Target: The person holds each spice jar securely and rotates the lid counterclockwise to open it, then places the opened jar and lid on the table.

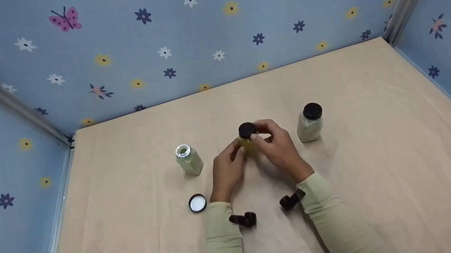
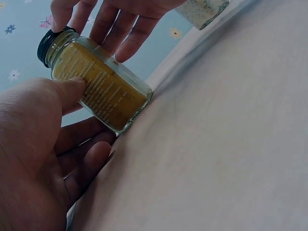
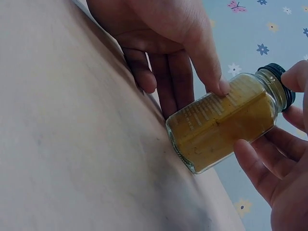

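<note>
The thumb of the left hand (image 1: 227, 172) is laid on the label side of the yellow bottle (image 2: 106, 91), and the bottle is pinched against the fingers curled behind it; a narrow gap, filled by the glass, is left between them. By the thumb and forefinger of the right hand (image 1: 281, 147) the black cap (image 1: 247, 129) is gripped at its rim, while the other fingers are spread loosely along the glass.

The yellow bottle is held upright, its long axis vertical, with the cap pointed up and the base turned down at the tablecloth (image 1: 131, 210); whether the full base is rested there cannot be told. It is placed between the two hands, the body by the left fingers and the neck and cap by the right. Lines of white print are carried on its side.

Off to the left, an uncapped green bottle (image 1: 191, 163) is stood upright, and nearer the left wrist a loose cap (image 1: 197, 203) is laid with its white inside facing up. To the right of the right hand, a pale bottle (image 1: 309, 129) is stood with its own dark lid (image 1: 312, 111) on. The wrists are covered by light green sleeves (image 1: 223, 246). The table is enclosed by blue flowered walls (image 1: 125, 39).
</note>
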A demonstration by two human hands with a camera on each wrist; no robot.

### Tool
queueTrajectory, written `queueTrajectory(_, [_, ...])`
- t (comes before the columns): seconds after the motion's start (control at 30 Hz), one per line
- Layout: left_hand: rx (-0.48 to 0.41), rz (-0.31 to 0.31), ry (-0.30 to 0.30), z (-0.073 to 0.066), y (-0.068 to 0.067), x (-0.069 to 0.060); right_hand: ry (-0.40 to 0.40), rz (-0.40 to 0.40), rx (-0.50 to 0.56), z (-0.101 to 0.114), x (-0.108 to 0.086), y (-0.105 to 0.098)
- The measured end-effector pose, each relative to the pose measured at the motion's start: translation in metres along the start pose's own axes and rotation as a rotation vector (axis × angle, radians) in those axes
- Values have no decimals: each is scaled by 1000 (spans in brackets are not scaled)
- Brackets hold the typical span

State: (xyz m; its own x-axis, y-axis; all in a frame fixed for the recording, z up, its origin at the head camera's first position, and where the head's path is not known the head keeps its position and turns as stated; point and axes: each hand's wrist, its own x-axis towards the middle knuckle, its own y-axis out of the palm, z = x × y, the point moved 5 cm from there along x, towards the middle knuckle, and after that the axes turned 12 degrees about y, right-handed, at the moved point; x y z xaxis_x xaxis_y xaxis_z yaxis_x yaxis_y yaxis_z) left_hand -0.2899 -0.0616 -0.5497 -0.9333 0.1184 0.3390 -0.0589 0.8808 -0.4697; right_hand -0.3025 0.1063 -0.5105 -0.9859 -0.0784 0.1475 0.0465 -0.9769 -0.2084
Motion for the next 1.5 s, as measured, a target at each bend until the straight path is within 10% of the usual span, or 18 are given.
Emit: queueTrajectory(1.5, [0,22,-40,1,0,0,-42,-35,-27,38,-12,-1])
